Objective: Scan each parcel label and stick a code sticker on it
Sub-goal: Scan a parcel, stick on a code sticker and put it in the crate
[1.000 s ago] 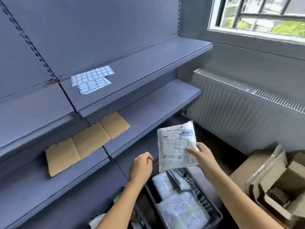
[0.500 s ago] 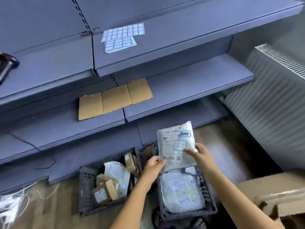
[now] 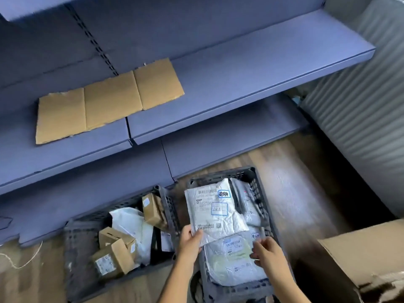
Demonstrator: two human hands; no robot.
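item: grey parcel (image 3: 215, 215), label face up, blue-bordered sticker (image 3: 219, 209) on it; held over right crate (image 3: 220, 174), likely for drop-in among others. left hand (image 3: 189, 239) grip pinches lower corner. right hand (image 3: 269, 253) grip loose, empty.

Blue shelf (image 3: 240, 68) bearing flat cardboard (image 3: 109, 103), wooden floor (image 3: 295, 182) bearing left crate (image 3: 72, 254), right crate (image 3: 223, 174)

The 2 dark grey plastic crates, right crate (image 3: 254, 186) and left crate (image 3: 74, 254), are open from above. White plastic mailer bags (image 3: 234, 259) fill the right crate, and the flat white parcel (image 3: 214, 211) in my left hand (image 3: 189, 241) covers its far half. Small brown cardboard boxes (image 3: 113, 256) crowd the left crate. The blue-grey metal shelf (image 3: 218, 149) stands close behind. Bare wooden floor (image 3: 295, 204) lies free beside the large brown carton (image 3: 360, 259).
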